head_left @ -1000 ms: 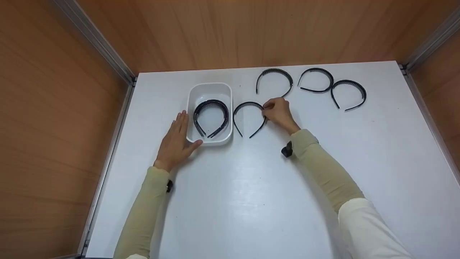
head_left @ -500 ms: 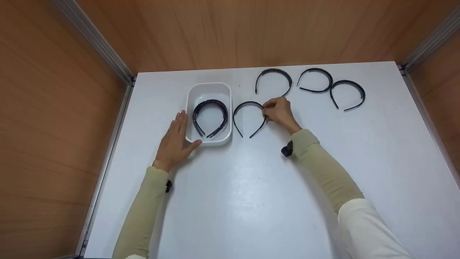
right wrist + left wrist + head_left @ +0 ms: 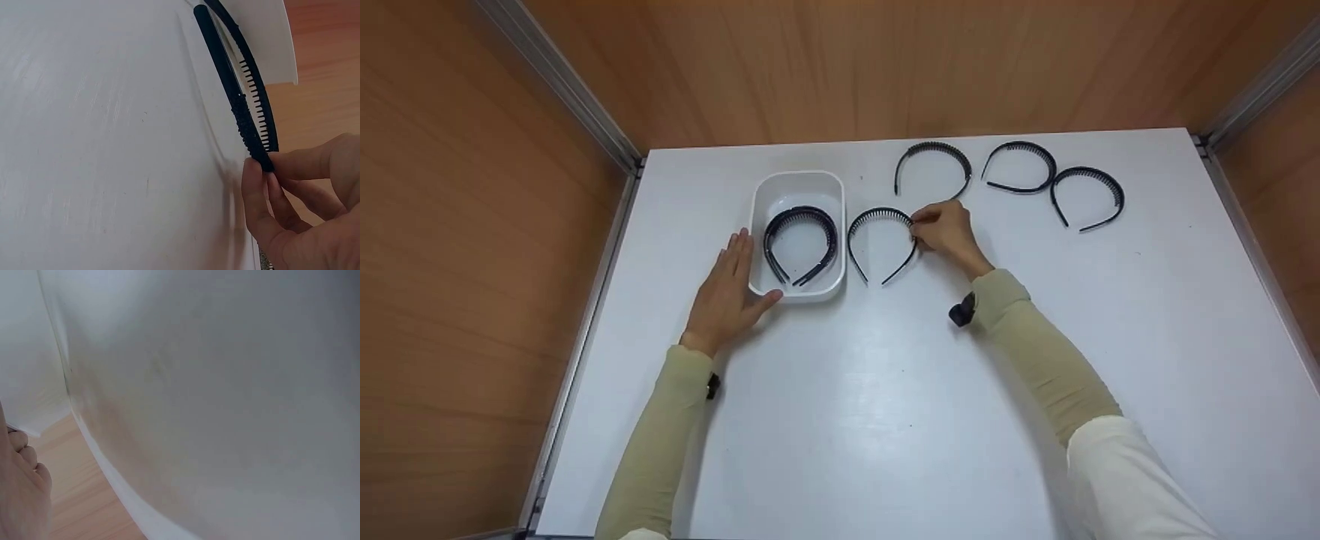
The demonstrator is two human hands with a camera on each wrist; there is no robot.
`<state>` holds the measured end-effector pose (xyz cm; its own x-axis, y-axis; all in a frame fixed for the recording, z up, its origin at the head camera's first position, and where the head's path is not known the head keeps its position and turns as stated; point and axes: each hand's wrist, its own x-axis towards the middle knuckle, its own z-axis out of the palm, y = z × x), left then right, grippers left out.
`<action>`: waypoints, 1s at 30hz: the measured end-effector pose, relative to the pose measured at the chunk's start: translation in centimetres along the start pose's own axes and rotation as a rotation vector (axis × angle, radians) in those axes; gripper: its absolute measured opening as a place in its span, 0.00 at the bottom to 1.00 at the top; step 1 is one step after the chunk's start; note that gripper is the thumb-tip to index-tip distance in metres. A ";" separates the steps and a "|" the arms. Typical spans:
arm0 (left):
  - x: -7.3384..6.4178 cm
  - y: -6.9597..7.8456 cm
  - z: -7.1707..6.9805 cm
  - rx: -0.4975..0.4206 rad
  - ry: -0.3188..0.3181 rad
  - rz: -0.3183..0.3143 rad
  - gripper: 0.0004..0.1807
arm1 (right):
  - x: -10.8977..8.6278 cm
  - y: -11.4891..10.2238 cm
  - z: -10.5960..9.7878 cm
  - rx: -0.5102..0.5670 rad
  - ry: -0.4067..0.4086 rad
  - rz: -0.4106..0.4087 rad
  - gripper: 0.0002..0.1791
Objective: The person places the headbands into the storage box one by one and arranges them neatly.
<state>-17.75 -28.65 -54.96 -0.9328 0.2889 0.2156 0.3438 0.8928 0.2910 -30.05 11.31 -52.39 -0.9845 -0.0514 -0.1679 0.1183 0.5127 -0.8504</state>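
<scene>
Between thumb and fingers, my right hand (image 3: pixel 949 234) pinches the right side of a black toothed headband (image 3: pixel 883 213). In the right wrist view the headband (image 3: pixel 261 107) rises from the fingertips with its comb teeth showing. Just left of it is a white plastic tub (image 3: pixel 797 180), inside which several black headbands (image 3: pixel 831 232) lie nested together. My left hand (image 3: pixel 722 296) rests along the tub's left side, fingers straight and thumb at the near corner. Only part of the left hand (image 3: pixel 22 489) shows at the edge of the left wrist view.
Behind the right hand a black headband (image 3: pixel 934 148) lies on the white table (image 3: pixel 840 420). Farther right lie another headband (image 3: pixel 1020 189) and one more headband (image 3: pixel 1121 196), touching each other. Wooden panels (image 3: pixel 847 75) enclose the table's back and sides.
The headband in my right hand has shifted very slightly away from me. My left hand and the tub stay in place.
</scene>
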 end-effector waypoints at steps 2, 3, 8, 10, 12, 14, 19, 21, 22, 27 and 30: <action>0.0 0.0 0.0 0.003 -0.005 -0.003 0.62 | 0.0 0.0 0.0 0.005 0.005 0.003 0.12; 0.1 -0.1 0.0 0.002 -0.009 -0.005 0.62 | 0.0 0.0 -0.1 0.006 0.008 0.003 0.12; 0.1 0.0 0.0 0.002 -0.028 -0.017 0.61 | -0.2 0.1 -0.3 0.002 0.017 -0.001 0.12; 0.1 0.0 0.0 0.001 -0.032 -0.020 0.61 | -0.3 0.1 -0.3 -0.004 0.022 -0.006 0.12; 0.1 0.0 -0.1 -0.002 -0.037 -0.023 0.61 | -0.4 0.1 -0.4 -0.001 0.028 -0.006 0.12; 0.1 0.0 -0.1 -0.004 -0.043 -0.024 0.61 | -0.5 0.0 -0.5 0.015 0.028 -0.004 0.12; 0.1 -0.1 -0.2 -0.009 -0.041 -0.019 0.60 | -0.8 -0.2 -0.9 0.094 -0.003 0.017 0.12; 0.1 0.0 -0.2 -0.009 -0.036 -0.015 0.60 | -0.8 -0.2 -1.1 0.126 -0.013 0.021 0.12; 0.0 0.0 -0.2 -0.009 -0.033 -0.013 0.60 | -0.8 -0.3 -1.2 0.135 -0.017 0.021 0.12; 0.0 0.0 -0.1 -0.010 -0.001 -0.003 0.60 | -0.7 -0.4 -1.5 0.186 -0.015 0.020 0.12; 0.0 0.0 -0.1 -0.008 -0.002 -0.006 0.60 | -0.8 -0.6 -1.7 0.205 -0.014 0.019 0.12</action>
<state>-17.74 -28.68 -54.92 -0.9351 0.2842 0.2117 0.3388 0.8919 0.2994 -29.57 12.48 -50.91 -0.9801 -0.0556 -0.1907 0.1624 0.3285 -0.9304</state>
